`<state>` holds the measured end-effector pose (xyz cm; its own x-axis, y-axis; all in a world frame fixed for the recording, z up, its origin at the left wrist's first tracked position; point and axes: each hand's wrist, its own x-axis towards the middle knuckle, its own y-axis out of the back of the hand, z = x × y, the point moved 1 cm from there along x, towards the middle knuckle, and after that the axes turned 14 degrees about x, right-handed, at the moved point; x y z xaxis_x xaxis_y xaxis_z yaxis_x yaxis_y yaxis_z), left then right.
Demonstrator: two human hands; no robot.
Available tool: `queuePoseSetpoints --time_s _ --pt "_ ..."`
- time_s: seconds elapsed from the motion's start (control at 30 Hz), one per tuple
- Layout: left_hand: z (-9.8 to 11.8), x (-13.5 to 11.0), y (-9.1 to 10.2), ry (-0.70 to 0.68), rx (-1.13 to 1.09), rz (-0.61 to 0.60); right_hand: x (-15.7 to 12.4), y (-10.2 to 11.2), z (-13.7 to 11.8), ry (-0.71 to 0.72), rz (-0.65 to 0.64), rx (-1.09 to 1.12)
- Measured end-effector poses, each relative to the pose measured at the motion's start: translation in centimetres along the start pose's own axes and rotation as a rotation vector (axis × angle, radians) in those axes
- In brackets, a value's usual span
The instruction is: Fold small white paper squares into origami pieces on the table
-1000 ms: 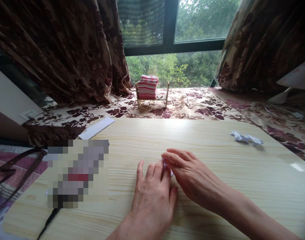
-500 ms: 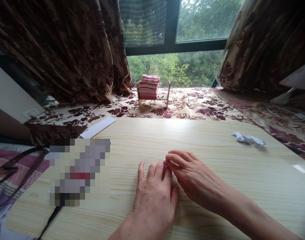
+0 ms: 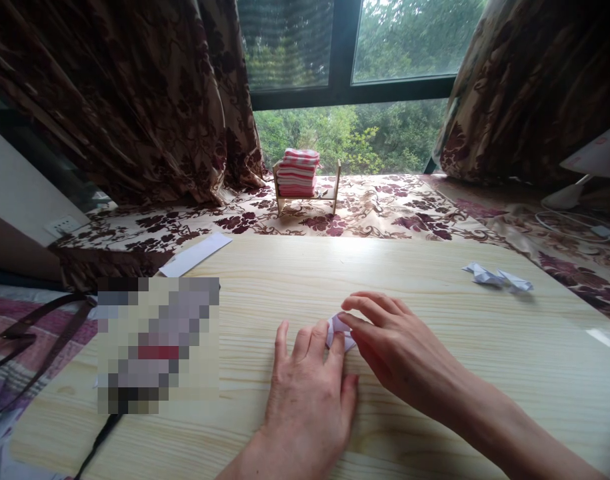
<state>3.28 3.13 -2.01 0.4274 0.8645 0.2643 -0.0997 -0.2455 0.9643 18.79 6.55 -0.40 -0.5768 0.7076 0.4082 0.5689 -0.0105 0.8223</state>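
Note:
A small folded piece of white paper (image 3: 340, 331) lies on the light wooden table (image 3: 415, 267), mostly hidden between my hands. My left hand (image 3: 309, 390) rests flat on the table with its fingers stretched forward, the fingertips pressing the paper's left side. My right hand (image 3: 392, 347) comes in from the right, fingers curled, with the fingertips pinching the paper's right edge.
Two small folded white paper pieces (image 3: 497, 277) lie at the table's right. A white paper strip (image 3: 195, 254) sits at the back left beside a blurred-out patch (image 3: 157, 343). A tiny wooden rack with striped cloths (image 3: 299, 177) stands on the floral windowsill. Cables lie at the left.
My right hand has shifted slightly to the right and its fingers have lifted, so more of the white paper shows. My left hand has stayed in place.

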Motion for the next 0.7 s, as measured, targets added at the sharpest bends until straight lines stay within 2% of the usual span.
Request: queuePoseSetpoints --time_s 0.37,0.7 --pt "0.03 -0.02 0.09 0.016 -0.014 0.007 -0.11 -0.25 -0.18 0.102 -0.078 0.073" --pt "-0.01 -0.08 0.07 0.019 -0.027 0.015 -0.10 0.26 -0.33 0.037 -0.090 0.155"
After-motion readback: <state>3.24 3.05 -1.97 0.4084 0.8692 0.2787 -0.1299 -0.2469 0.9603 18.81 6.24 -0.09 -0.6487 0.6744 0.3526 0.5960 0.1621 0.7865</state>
